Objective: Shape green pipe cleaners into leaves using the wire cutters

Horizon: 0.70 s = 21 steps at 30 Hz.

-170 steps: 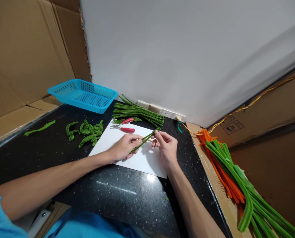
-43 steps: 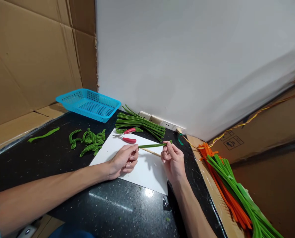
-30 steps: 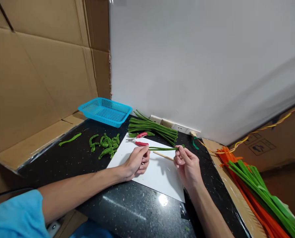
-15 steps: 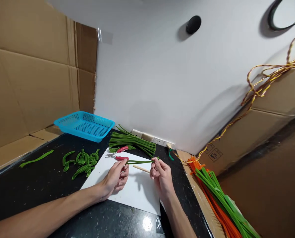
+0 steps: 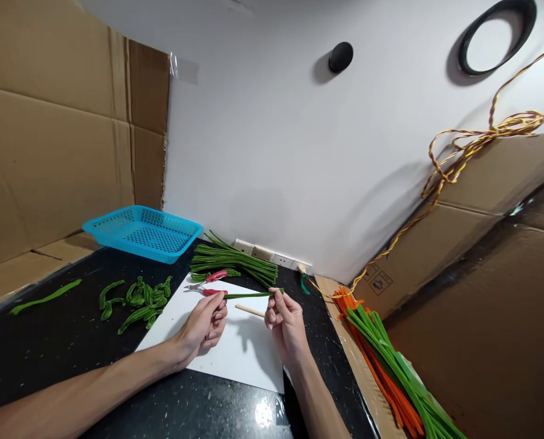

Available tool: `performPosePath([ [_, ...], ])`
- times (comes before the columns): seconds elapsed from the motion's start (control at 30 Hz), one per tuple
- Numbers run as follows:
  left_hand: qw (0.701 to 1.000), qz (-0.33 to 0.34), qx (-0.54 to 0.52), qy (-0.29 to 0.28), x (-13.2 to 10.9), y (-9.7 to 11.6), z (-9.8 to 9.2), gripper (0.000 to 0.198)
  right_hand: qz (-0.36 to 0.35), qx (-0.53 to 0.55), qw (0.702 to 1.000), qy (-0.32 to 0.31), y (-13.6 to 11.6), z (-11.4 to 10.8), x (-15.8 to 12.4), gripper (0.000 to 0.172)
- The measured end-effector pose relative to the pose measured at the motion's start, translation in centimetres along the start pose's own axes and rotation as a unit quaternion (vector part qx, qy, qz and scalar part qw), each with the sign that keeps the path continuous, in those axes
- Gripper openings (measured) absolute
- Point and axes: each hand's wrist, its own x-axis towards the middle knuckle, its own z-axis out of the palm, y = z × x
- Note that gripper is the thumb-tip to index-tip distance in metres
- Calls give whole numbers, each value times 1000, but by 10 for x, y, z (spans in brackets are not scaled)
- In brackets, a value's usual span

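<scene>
A dark green pipe cleaner (image 5: 248, 296) is stretched level between my hands, above a white sheet (image 5: 235, 350). My left hand (image 5: 204, 323) pinches one end. The other end is between the thumb and fingers of my right hand (image 5: 284, 317). Just behind my left fingertips lie red-handled pliers (image 5: 214, 291), jaws pointing left. A pale wooden stick (image 5: 248, 310) rests on the sheet, its right end hidden by my right hand. Beyond the sheet lies a bundle of dark green pipe cleaners (image 5: 235, 263).
Several twisted green pipe-cleaner shapes (image 5: 139, 299) lie left of the sheet, with a flat green strip (image 5: 47, 297) farther left. A blue basket (image 5: 146, 238) stands at the back. Orange pipe cleaners (image 5: 372, 360) and bright green ones (image 5: 404, 372) lie on cardboard at right. A twisted yellow cord (image 5: 395, 241) hangs nearby.
The two strands between my hands now appear as one straight line. Both hands keep their pinch. The whole view has shifted slightly, so everything sits farther left.
</scene>
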Motion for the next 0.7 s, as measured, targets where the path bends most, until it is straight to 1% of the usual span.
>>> performPosePath([
  [0.1, 1000, 6, -3, -2, 2, -1, -1, 70, 0, 3, 1000, 0, 1, -2, 2, 42],
  [0.2, 1000, 10, -4, -5, 1, 0, -2, 67, -5, 9, 1000, 4, 1, -3, 3, 42],
  [0.37, 1000, -8, 10, -11, -5, 5, 1, 60, 0, 10, 1000, 14, -3, -2, 2, 44],
  [0.47, 999, -2, 34, -20, -7, 5, 2, 62, 0, 4, 1000, 16, -3, -1, 1, 44],
  [0.6, 996, -11, 84, -40, -5, 0, 1, 64, -2, 0, 1000, 13, -2, -2, 2, 44],
  [0.7, 990, -10, 135, -39, -7, -3, 1, 66, -3, 5, 1000, 17, -2, -4, 2, 44],
])
